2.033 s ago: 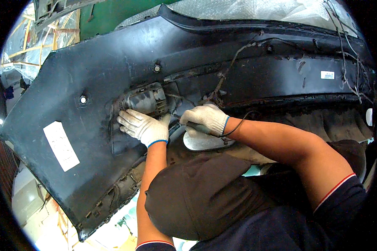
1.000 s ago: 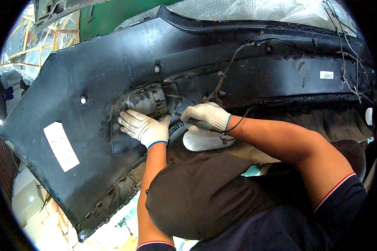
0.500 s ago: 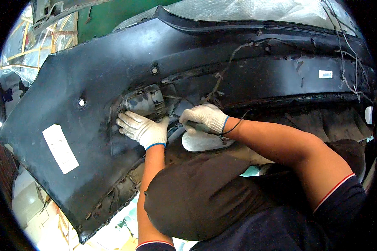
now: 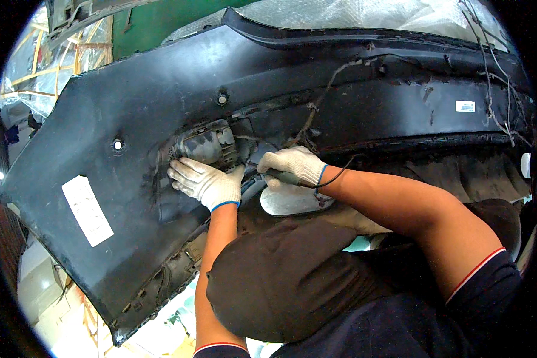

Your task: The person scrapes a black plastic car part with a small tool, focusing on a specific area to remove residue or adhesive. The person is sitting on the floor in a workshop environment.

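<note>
A large black car bumper (image 4: 179,77) lies with its inner face up. My left hand (image 4: 204,184), in a white knit glove, rests spread on it, its fingers against the lower edge of a dusty black plastic housing (image 4: 206,146). To the right, my gloved right hand (image 4: 295,164) is closed round the slim dark handle of a corded tool (image 4: 282,176). The tool's tip is hard to make out near the housing's right side. A black cord (image 4: 343,171) curves from the handle's end above my forearm. Below that hand sits a silvery oval plate (image 4: 292,201).
A wiring harness (image 4: 322,98) runs along the bumper, with loose wires (image 4: 489,77) at the far right. White labels (image 4: 88,210) stick to the left part. Clear wrap (image 4: 352,13) lies behind. A dark cap (image 4: 280,280) covers the lower middle.
Both hands keep their places and hold. The whole view has shifted very slightly; the tool's handle is turned a little.
</note>
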The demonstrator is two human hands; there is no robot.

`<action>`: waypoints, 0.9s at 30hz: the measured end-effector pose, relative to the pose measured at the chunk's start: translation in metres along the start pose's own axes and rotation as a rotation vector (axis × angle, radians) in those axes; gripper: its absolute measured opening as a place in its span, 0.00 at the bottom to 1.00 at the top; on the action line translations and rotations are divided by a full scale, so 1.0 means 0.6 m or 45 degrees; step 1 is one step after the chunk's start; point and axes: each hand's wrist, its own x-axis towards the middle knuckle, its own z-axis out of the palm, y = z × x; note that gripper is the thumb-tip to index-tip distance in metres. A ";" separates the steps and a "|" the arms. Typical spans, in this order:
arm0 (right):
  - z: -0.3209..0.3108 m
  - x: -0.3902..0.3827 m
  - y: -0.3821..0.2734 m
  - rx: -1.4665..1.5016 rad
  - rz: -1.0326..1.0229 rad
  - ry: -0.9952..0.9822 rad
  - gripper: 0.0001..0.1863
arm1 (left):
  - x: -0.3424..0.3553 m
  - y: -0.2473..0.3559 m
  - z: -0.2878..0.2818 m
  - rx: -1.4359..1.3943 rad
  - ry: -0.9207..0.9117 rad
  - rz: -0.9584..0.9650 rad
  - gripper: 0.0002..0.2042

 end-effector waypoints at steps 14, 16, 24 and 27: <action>-0.008 -0.002 -0.009 0.003 -0.038 -0.007 0.17 | 0.000 0.010 -0.011 0.003 -0.044 -0.026 0.80; -0.005 0.002 -0.007 -0.043 -0.036 -0.033 0.17 | 0.000 0.007 -0.011 0.005 -0.031 -0.022 0.80; -0.006 -0.005 -0.011 -0.075 -0.104 -0.047 0.16 | 0.001 0.006 -0.008 0.014 -0.022 -0.018 0.80; -0.007 -0.008 -0.011 -0.092 -0.126 -0.041 0.16 | -0.001 0.004 -0.006 0.003 0.005 -0.009 0.80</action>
